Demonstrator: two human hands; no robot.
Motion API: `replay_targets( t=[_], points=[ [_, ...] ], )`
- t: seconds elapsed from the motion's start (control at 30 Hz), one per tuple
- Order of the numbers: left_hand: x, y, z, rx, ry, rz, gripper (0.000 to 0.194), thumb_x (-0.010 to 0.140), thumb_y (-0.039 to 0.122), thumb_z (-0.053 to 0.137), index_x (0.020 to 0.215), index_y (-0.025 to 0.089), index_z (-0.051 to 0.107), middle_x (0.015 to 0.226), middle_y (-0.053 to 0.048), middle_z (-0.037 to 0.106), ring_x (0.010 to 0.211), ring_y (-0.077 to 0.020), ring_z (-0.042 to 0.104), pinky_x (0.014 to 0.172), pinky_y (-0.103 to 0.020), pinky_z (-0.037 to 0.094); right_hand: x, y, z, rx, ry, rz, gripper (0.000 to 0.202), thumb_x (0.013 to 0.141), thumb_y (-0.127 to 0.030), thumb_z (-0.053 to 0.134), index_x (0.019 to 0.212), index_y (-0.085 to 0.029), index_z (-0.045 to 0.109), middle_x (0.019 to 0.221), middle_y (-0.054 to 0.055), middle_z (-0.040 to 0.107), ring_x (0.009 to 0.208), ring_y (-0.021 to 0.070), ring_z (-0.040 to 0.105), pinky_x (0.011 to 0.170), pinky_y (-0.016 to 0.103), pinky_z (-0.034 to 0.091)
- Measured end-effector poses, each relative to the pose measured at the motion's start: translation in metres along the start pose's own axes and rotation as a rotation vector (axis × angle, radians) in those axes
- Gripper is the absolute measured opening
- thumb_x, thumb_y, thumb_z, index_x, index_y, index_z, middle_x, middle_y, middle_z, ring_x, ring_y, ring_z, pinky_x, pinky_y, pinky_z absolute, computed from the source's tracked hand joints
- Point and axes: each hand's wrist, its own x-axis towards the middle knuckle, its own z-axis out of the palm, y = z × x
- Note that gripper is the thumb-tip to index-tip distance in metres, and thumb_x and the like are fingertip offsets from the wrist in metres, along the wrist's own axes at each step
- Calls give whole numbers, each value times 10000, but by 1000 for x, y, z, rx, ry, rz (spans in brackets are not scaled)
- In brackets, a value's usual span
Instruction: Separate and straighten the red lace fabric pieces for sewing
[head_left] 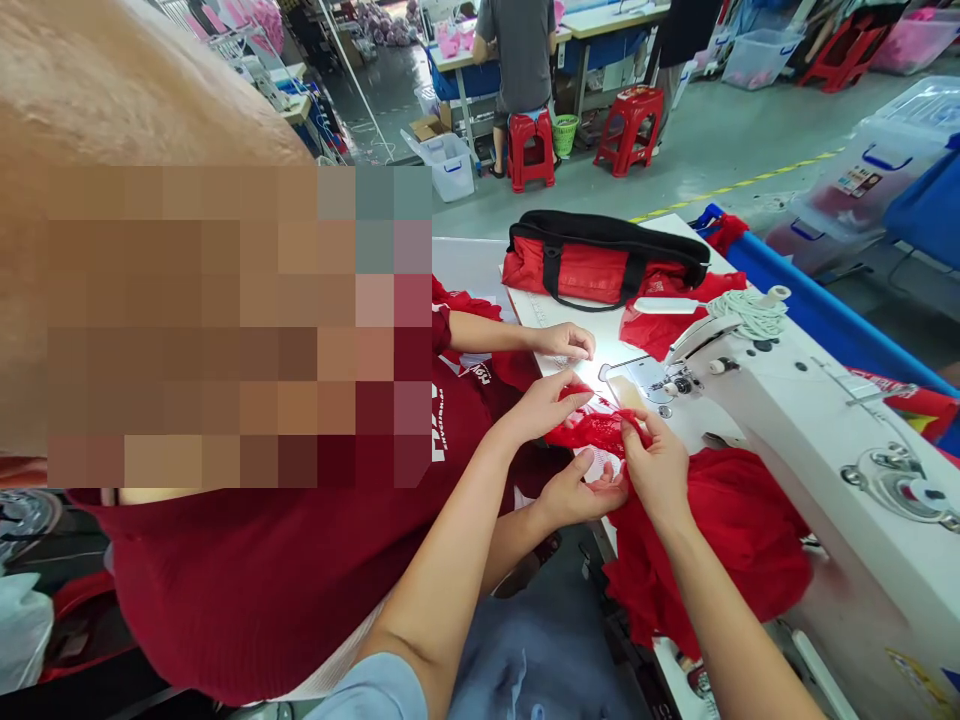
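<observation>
A piece of red lace fabric (592,432) is stretched between my two hands in front of the sewing machine (795,400). My left hand (546,405) pinches its upper left edge. On the other side, my right hand (658,465) is closed on the lace with thumb and fingers. Just below the lace, a co-worker's open hand (581,490) lies palm up, close to my right fingers. The co-worker's other hand (566,341) rests on the white machine table (536,310). Larger red cloth (712,540) hangs over the table edge below my right wrist.
The co-worker in a dark red top (247,580) sits close on my left. A red and black bag (600,260) lies at the table's back, near a pale green thread cone (750,312). A blue bin (847,310) stands behind the machine. Red stools (630,130) stand farther off.
</observation>
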Motion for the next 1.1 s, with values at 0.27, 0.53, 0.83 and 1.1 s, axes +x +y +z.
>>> replay_targets(
  t=[0.27,0.53,0.83,1.1],
  points=[
    [21,6,-2,141,-241,8,294,721,394,707,924,181,709,803,-6,678,787,-171,576,702,-255,415,4,-5,3,2,-87,-11,330,798,-409,497,1032,-206,610,860,87,732,761,260,674,715,369,509],
    [29,-2,6,199,-156,23,159,739,350,682,770,195,694,760,13,684,768,-166,581,687,-257,407,5,-12,3,-75,-56,-17,267,762,-456,513,808,-214,617,795,78,717,716,249,642,687,350,479],
    [30,-1,10,269,-83,10,146,813,309,605,883,271,728,887,30,730,880,-179,627,750,-270,423,8,-12,3,-272,41,46,291,781,-412,515,912,-217,687,822,75,734,706,252,634,569,309,380],
    [29,-24,20,431,22,268,130,877,267,561,841,209,672,941,-26,676,956,-185,593,852,-278,431,18,-12,6,-401,15,77,186,758,-306,550,851,-225,689,722,63,705,584,217,562,508,288,277]
  ],
)
